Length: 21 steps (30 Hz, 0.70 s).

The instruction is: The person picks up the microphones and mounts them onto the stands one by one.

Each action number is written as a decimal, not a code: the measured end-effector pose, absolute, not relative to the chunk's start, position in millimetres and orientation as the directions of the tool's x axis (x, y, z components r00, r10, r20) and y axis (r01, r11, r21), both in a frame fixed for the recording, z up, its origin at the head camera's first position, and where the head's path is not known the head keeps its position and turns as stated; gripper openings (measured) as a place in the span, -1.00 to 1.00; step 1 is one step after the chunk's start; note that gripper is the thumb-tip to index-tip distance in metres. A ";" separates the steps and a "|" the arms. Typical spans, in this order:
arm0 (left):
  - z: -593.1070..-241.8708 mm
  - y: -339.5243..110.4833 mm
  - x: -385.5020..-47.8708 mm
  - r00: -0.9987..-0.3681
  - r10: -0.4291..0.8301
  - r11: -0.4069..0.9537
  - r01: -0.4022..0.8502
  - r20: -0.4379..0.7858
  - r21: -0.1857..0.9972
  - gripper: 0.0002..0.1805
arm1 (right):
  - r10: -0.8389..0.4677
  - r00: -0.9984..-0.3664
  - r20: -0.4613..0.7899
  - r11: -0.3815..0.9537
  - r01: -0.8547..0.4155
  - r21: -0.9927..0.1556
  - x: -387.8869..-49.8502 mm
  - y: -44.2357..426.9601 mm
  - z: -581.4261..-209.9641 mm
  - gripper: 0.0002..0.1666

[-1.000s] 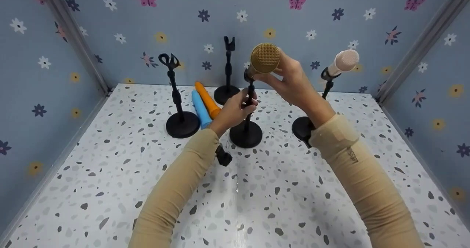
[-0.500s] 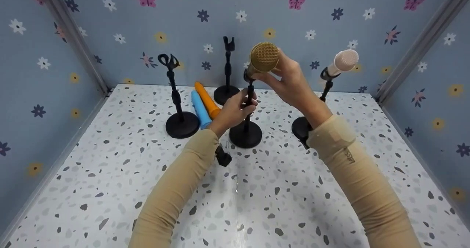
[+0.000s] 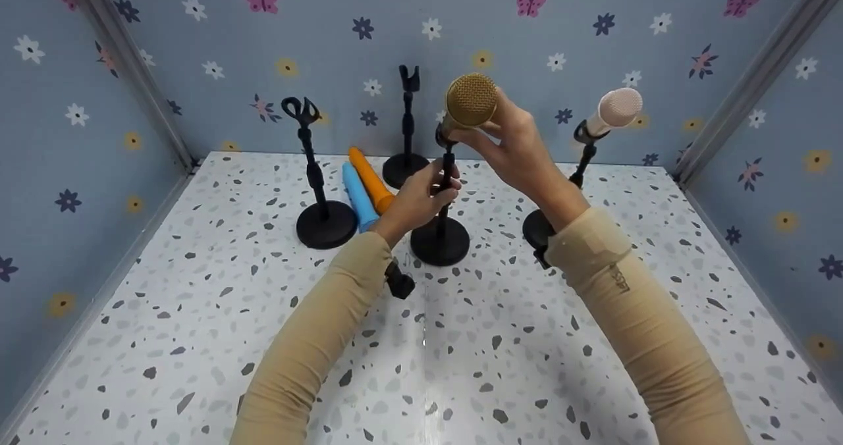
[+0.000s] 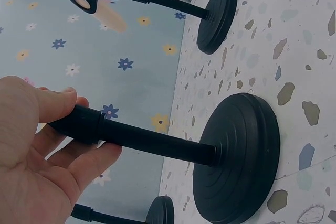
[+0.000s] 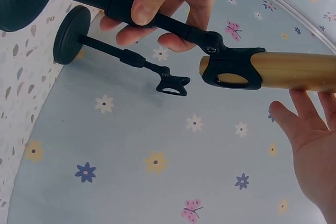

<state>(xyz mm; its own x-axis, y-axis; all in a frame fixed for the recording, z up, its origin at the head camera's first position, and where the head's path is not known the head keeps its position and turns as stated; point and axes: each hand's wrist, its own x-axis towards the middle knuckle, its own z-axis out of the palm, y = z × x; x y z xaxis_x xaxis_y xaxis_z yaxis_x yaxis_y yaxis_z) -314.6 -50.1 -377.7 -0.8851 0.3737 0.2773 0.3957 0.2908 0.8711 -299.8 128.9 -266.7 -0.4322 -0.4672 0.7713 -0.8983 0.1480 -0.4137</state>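
A gold microphone (image 3: 471, 99) sits tilted at the top of a black desk stand (image 3: 440, 242), its mesh head toward me. In the right wrist view its handle (image 5: 299, 69) passes through the stand's clip (image 5: 231, 69). My right hand (image 3: 517, 142) holds the microphone just behind the head, fingertips against the handle. Lower down, my left hand (image 3: 416, 198) grips the stand's pole, thumb on one side and fingers on the other, as the left wrist view shows. The round base stands on the speckled tabletop.
A white microphone (image 3: 619, 107) sits in a stand at right. Bare stands are at left (image 3: 326, 224) and at the back (image 3: 405, 168). Blue (image 3: 359, 195) and orange (image 3: 372, 178) microphones lie between them. A black object (image 3: 400, 282) lies partly under my left sleeve. Patterned walls enclose the table.
My right forearm has drifted slightly left, and the gold microphone's head has shifted a little left and up. Both hands keep their hold; the other things stay put.
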 end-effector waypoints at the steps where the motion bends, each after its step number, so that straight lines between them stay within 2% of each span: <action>1: -377.3 -50.1 -314.4 -0.886 0.374 0.293 0.395 0.276 0.871 -0.74 | -0.467 -0.432 0.772 0.144 -0.898 -0.416 -300.1 128.6 -266.9 -0.50; 21: -376.6 -50.7 -314.1 -0.881 0.375 0.292 0.408 0.289 0.865 -0.75 | -0.444 -0.399 0.803 0.176 -0.917 -0.358 -305.7 123.8 -274.6 -0.43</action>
